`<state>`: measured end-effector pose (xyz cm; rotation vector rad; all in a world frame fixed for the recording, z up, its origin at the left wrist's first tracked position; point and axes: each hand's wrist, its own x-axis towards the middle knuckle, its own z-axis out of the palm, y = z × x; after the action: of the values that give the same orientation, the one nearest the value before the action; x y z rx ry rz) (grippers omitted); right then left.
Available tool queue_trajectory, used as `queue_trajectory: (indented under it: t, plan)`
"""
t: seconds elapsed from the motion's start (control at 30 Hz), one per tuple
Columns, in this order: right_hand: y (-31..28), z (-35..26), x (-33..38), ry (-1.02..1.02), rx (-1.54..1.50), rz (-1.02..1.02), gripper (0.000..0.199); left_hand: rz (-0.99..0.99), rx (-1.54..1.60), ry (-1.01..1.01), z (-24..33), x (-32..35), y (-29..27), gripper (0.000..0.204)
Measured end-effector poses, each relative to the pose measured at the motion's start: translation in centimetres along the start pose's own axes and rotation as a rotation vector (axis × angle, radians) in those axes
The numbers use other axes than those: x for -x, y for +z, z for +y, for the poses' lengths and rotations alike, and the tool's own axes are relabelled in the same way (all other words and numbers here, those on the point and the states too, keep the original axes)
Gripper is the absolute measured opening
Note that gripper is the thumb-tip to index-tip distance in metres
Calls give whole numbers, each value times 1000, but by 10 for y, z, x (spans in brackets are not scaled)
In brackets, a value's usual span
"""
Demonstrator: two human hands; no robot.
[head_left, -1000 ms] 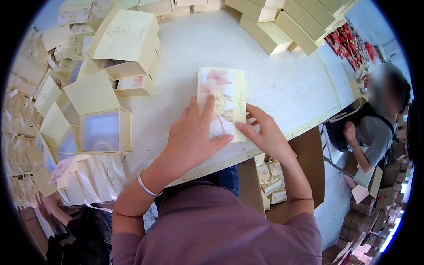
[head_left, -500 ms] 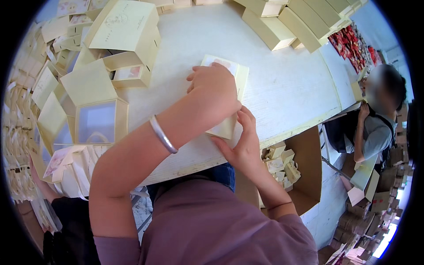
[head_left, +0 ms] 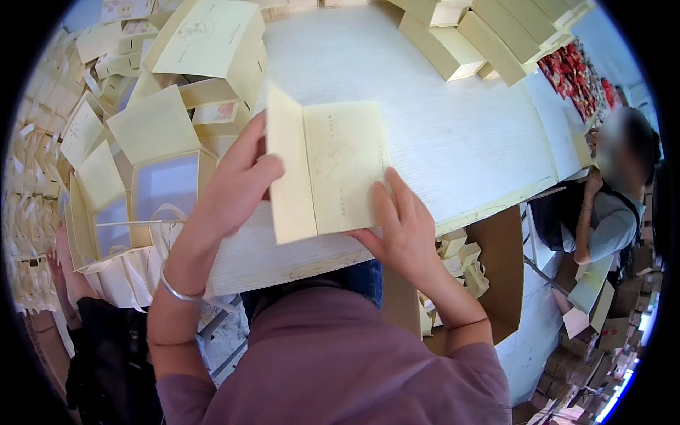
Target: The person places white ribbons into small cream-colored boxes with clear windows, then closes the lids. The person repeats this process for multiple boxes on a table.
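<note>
A cream cardboard gift box with a faint printed emblem is held a little above the white table. Its plain narrow side is angled toward the left. My left hand grips that side, thumb in front and the other fingers hidden behind. At the lower right edge my right hand has its fingers on the printed face and its thumb along the bottom edge. Nearest my left forearm stands an open cream box with a pale bluish inside and white ribbon.
Cream boxes crowd the table's left side, with another stack at the far right. Below the right table edge stands a brown carton holding small cream boxes. A person is at the right; another person's arm reaches in at lower left.
My left hand has swung from across the box to its left side. The box is lifted and turned, now showing its printed face. At lower left, a floral-printed piece has left the near box.
</note>
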<state>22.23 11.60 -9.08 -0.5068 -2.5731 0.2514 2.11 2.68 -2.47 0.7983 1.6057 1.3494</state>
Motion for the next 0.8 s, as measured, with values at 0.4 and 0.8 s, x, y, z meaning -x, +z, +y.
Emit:
queue_trajectory:
  t: [0.4, 0.8]
  plan:
    - [18, 61, 18, 1011, -1682, 702, 31, 166, 560, -155, -55, 26, 3, 47]
    - [-75, 4, -64, -191, -99, 214, 18, 264, 206, 383, -17, 11, 24, 68]
